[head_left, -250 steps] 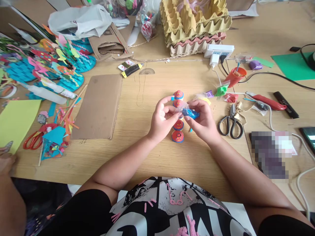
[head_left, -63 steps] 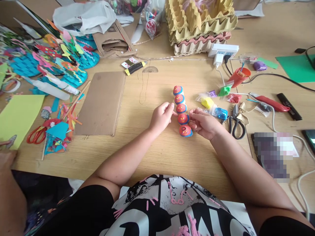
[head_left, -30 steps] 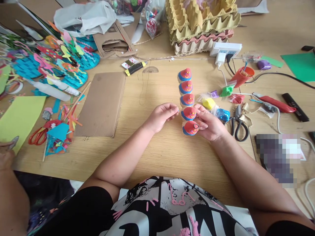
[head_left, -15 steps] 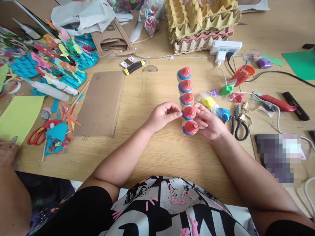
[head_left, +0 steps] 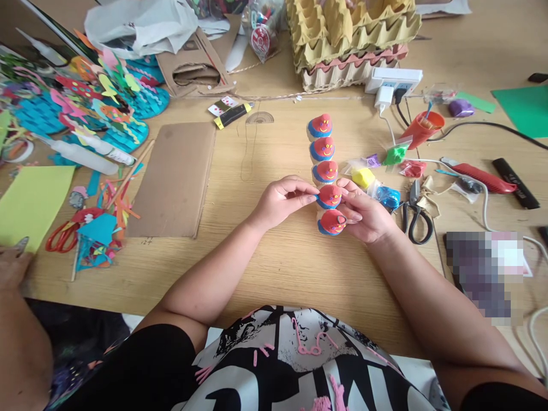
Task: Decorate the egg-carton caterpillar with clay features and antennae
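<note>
A strip of egg-carton cups point(head_left: 322, 149) runs away from me, its several domes coated in red and blue clay with small yellow smiling faces. The nearest dome point(head_left: 331, 222) also bears a dark-outlined shape at its right. My right hand point(head_left: 370, 214) holds the strip from the right, thumb and fingers about the two nearest cups. From the left, my left hand point(head_left: 285, 202) has thumb and forefinger closed together at the blue edge of the second-nearest dome. Whatever lies between those fingertips is too small to make out.
Right of the strip lie clay packets point(head_left: 363, 177), black-handled scissors point(head_left: 417, 222), an orange cup point(head_left: 423, 128) and cables. Left are a cardboard sheet point(head_left: 173, 177), red scissors point(head_left: 63, 235) and paper scraps. Egg trays point(head_left: 351, 40) stand behind. Another person's hand point(head_left: 12, 268) rests at far left.
My left forefinger has straightened a little along the dome's blue edge. The strip and my right hand stay in place.
</note>
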The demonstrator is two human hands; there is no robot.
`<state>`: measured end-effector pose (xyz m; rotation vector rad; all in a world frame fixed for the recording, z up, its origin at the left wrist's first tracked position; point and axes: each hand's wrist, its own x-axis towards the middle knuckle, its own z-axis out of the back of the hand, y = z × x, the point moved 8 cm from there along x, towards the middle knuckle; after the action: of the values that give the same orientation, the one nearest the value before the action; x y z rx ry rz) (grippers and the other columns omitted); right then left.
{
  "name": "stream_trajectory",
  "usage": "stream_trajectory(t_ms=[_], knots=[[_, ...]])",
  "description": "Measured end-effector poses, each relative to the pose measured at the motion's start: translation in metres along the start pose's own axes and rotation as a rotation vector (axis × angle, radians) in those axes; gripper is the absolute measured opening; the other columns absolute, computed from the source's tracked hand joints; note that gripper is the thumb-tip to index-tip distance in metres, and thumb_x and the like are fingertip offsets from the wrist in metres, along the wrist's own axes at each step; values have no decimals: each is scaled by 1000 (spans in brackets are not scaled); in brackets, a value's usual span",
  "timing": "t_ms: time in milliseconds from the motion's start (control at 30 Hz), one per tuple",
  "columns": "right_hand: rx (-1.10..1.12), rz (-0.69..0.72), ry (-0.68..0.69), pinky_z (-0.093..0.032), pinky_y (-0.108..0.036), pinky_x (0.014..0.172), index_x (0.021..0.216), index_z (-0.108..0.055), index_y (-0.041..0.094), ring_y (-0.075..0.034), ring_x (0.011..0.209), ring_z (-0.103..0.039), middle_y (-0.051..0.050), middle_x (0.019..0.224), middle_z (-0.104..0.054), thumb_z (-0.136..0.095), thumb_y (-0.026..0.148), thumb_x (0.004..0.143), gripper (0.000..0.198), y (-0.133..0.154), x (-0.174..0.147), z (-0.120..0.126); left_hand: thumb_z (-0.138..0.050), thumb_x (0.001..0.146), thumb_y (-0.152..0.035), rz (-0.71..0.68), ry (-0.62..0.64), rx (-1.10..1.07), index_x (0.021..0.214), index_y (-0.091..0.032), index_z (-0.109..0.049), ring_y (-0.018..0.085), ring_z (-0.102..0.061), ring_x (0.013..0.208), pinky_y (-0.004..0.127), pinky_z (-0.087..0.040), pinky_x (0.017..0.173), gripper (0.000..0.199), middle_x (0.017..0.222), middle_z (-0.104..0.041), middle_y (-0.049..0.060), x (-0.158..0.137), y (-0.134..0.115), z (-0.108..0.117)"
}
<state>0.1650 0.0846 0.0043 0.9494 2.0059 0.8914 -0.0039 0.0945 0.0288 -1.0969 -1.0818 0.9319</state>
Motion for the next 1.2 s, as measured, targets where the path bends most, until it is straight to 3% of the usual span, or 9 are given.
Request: stream_trajectory(t_ms=[167, 267, 433, 567, 833, 1200], knots=[[5, 2, 20, -10, -20, 46, 97, -51, 27, -4, 44, -8, 14, 57, -35, -79, 39, 85, 33, -1, 0, -2, -91, 77, -54, 73, -22, -128, 100, -23, -78, 14, -63, 82, 29, -50, 79, 41, 89, -70, 1, 0, 10, -1], [57, 13, 63, -10, -20, 46, 99, -52, 26, -3, 44, -8, 15, 57, -38, -81, 36, 83, 34, 0, 0, -4, -97, 68, -53, 140, -52, -256, 93, -21, -70, 10, -59, 77, 24, -48, 72, 48, 84, -66, -2, 0, 14, -3], [94, 20, 64, -12, -19, 46, 99, -53, 26, -3, 43, -8, 15, 57, -38, -81, 32, 86, 31, 1, -1, -5, -101, 59, -55, 424, 16, -504, 89, -21, -64, 5, -49, 59, 21, -29, 49, 59, 76, -60, -5, -6, 27, -19], [100, 38, 59, -10, -20, 45, 98, -53, 25, -2, 42, -11, 14, 62, -43, -83, 30, 84, 34, 3, -1, -5, -100, 58, -59, 595, 113, -613, 85, -18, -71, 7, -55, 64, 20, -33, 51, 57, 77, -65, -1, -14, 32, -33], [142, 85, 191, -10, -18, 42, 102, -54, 23, 0, 40, -13, 14, 64, -48, -82, 32, 88, 33, 2, 2, -10, -104, 55, -50, 660, 108, -762, 82, -13, -73, 3, -52, 62, 15, -30, 49, 56, 74, -63, -2, -20, 32, -39], [129, 61, 176, -10, -18, 41, 101, -55, 22, 0, 40, -16, 12, 64, -51, -83, 29, 88, 31, -2, 2, -9, -104, 55, -47, 707, 87, -799, 81, -13, -71, 4, -52, 59, 17, -27, 47, 54, 70, -62, -3, -22, 39, -40]])
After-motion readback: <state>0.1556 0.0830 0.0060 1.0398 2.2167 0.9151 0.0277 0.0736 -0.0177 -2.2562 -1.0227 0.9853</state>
